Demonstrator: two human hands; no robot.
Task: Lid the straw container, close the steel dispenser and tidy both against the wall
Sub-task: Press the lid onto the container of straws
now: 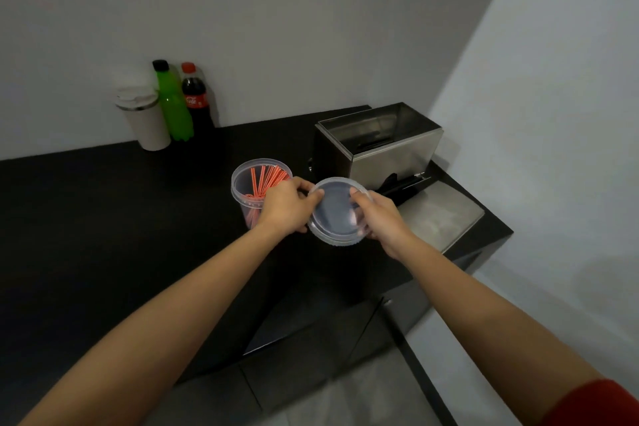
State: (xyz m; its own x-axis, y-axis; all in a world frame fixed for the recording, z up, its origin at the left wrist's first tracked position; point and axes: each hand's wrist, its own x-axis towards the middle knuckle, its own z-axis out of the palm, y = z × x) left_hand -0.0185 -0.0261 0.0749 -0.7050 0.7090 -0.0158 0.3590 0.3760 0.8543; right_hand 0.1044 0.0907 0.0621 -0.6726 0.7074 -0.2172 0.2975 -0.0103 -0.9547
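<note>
A clear round plastic container (246,180) with red-striped straws stands uncovered on the black counter. Just to its right I hold its clear round lid (333,214) above the counter, tilted toward me. My left hand (287,206) pinches the lid's left rim, in front of the container. My right hand (380,218) grips the lid's right rim. Behind the lid stands the steel dispenser (387,145), its top open, with its flat steel lid (439,214) lying on the counter to its right.
A white lidded tumbler (145,117), a green bottle (173,104) and a cola bottle (195,97) stand against the back wall at the left. The black counter (103,211) ends at the right side wall. Cabinet fronts and floor lie below.
</note>
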